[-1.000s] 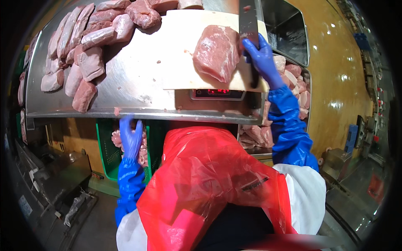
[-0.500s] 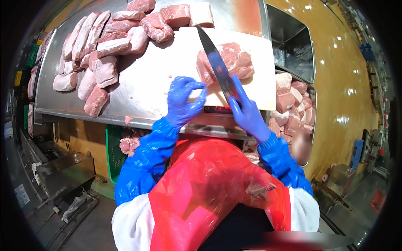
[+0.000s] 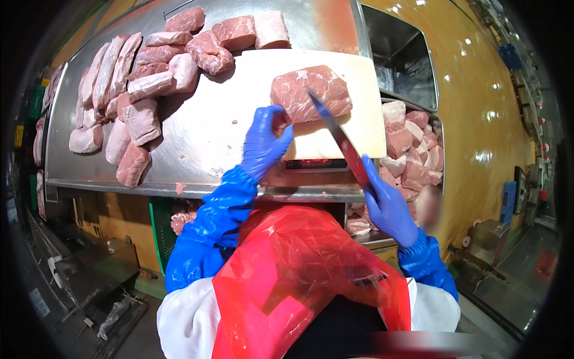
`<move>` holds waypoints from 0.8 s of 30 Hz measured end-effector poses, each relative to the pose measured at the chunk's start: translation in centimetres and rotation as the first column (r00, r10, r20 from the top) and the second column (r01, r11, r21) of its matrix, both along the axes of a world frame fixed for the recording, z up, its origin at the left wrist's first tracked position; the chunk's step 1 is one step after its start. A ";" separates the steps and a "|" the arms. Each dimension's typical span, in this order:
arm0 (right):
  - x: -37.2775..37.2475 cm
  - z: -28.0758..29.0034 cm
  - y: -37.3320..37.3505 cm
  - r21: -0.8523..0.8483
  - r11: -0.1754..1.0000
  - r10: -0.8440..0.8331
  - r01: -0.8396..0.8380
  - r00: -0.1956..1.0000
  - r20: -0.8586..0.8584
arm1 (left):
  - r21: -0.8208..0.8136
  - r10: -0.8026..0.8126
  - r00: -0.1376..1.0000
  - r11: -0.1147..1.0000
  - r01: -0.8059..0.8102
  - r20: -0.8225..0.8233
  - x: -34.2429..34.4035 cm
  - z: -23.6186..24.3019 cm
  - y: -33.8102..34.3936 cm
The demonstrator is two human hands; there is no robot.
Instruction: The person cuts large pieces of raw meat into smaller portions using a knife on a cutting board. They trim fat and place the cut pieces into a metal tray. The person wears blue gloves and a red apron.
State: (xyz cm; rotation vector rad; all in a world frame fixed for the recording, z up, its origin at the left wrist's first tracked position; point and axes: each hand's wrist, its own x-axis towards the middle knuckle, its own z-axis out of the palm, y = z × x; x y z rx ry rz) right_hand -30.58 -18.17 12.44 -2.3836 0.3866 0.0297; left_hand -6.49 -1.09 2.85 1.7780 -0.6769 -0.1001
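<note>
A large piece of raw meat (image 3: 317, 93) lies on the white cutting board (image 3: 365, 78). My left hand (image 3: 266, 140), in a blue glove, is at its near left corner, with curled fingers that appear to pinch the edge. In my gloved right hand (image 3: 390, 210) is a long knife (image 3: 347, 146), gripped by its handle near the board's near right corner. The blade slants up and to the left, its tip over the middle of the meat. Whether the tip touches the meat, I cannot tell.
Many meat pieces (image 3: 143, 116) lie on the steel table (image 3: 197, 170) at left. A scale display (image 3: 315, 163) glows red below the board. At right stand a deep steel tub (image 3: 400, 57) and a bin of cut meat (image 3: 418, 155). A green crate (image 3: 160, 224) sits under the table edge.
My right hand has drawn the knife back toward me and to the right, so its tip now lies over the meat instead of beyond it. My left hand has curled in at the meat's corner.
</note>
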 end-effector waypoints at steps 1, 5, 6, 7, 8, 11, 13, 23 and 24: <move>2.2 -0.5 1.6 0.062 0.996 -0.070 0.060 0.980 0.184 | 0.120 0.015 0.998 0.993 -0.007 -0.062 0.8 -1.5 0.0; 13.3 -4.4 6.3 0.005 0.989 -0.142 0.150 0.927 0.347 | -0.033 -0.124 0.921 0.992 0.120 -0.370 2.4 -1.7 0.6; 14.2 -5.2 6.2 -0.102 0.985 -0.116 0.139 0.972 0.204 | -0.068 -0.148 0.899 0.989 0.132 -0.411 2.2 -1.4 1.2; 14.4 -5.8 6.5 -0.204 0.972 -0.106 0.113 0.993 0.047 | -0.081 -0.173 0.920 0.985 0.154 -0.351 2.4 -1.1 1.4; 12.7 -7.0 6.4 -0.225 0.970 -0.076 0.089 0.995 0.067 | -0.018 -0.180 0.928 0.983 0.184 -0.325 2.9 -1.5 1.5; 5.5 -2.8 9.1 -0.350 0.937 -0.097 0.003 0.963 -0.251 | 0.045 -0.157 0.954 0.984 0.174 -0.256 5.5 -3.8 2.3; 1.7 -0.8 9.1 -0.265 0.964 -0.099 0.016 0.948 -0.303 | 0.127 -0.101 0.995 0.987 0.101 -0.003 7.2 -3.2 2.7; 14.6 -5.0 9.6 -0.297 0.946 -0.167 0.128 0.980 -0.110 | 0.249 -0.288 0.946 0.937 0.246 0.146 7.1 -2.2 4.5; 13.3 -4.5 10.2 -0.299 0.951 -0.135 0.082 0.977 -0.163 | 0.211 -0.229 0.972 0.954 0.214 0.049 8.2 -2.6 5.0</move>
